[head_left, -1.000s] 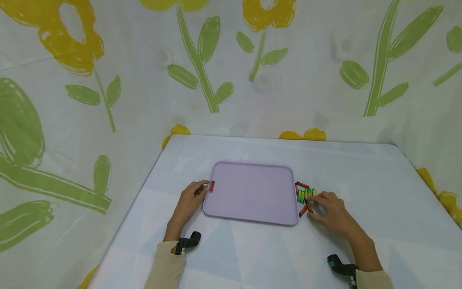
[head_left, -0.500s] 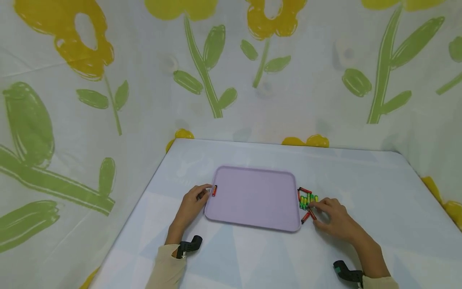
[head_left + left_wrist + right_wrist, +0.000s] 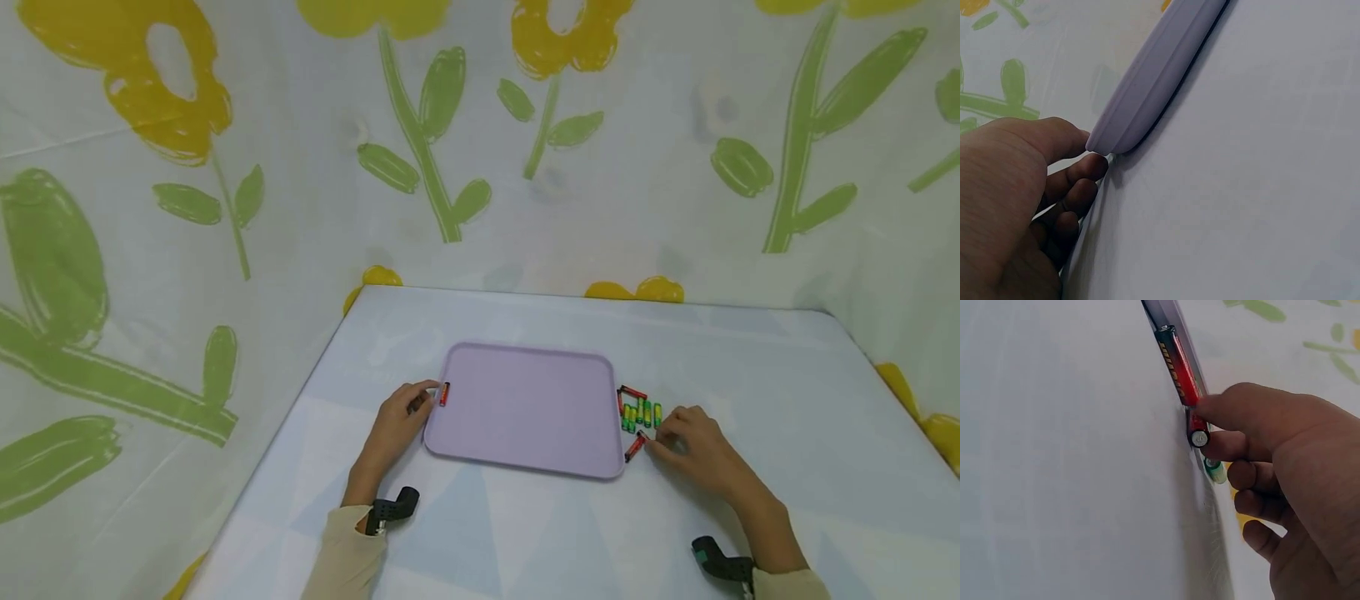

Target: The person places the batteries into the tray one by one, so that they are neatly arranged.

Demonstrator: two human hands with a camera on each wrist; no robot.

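Note:
At the left end of the lilac tray (image 3: 525,408), my left hand (image 3: 400,418) grips the rim between thumb and fingertip; the left wrist view shows the tray's rim (image 3: 1141,87) there. A red battery (image 3: 445,394) lies inside the tray by that rim. Beyond the tray's right end, my right hand (image 3: 697,446) pinches a red battery (image 3: 1199,437) between thumb and forefinger, its flat metal end turned to the wrist camera. Close to it, another red battery (image 3: 635,447) lies on the table against the tray's side.
Several green batteries (image 3: 640,412) stand or lie in a cluster right of the tray; which cannot be told. Two more red ones, including this battery (image 3: 633,392), border that cluster. The pale table (image 3: 525,542) meets a flower-patterned cloth backdrop (image 3: 600,208).
The red battery that lay under my right fingers is now pinched in them, and the hand has shifted slightly off the green cluster. My left hand stays at the tray rim.

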